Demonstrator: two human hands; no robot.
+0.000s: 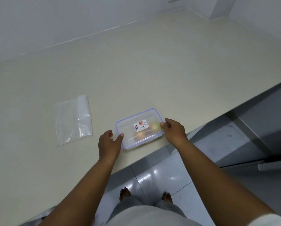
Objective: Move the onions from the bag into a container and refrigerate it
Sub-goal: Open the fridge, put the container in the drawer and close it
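A clear plastic container (128, 128) with a blue-rimmed lid and a white sticker sits near the counter's front edge. Two onions (153, 126) show through the lid. My left hand (109, 142) is at the container's left end, thumb touching the lid's corner, fingers spread. My right hand (174, 129) rests on the right end, its fingertips pressing the lid's edge. The flat, clear plastic bag (74, 118) lies on the counter to the left, apart from both hands.
The beige counter (136, 70) stretches back to a white wall. Its front edge runs diagonally just below the container. A grey appliance front (267, 124) stands at the right. Glossy floor tiles and bare feet (125, 193) are below.
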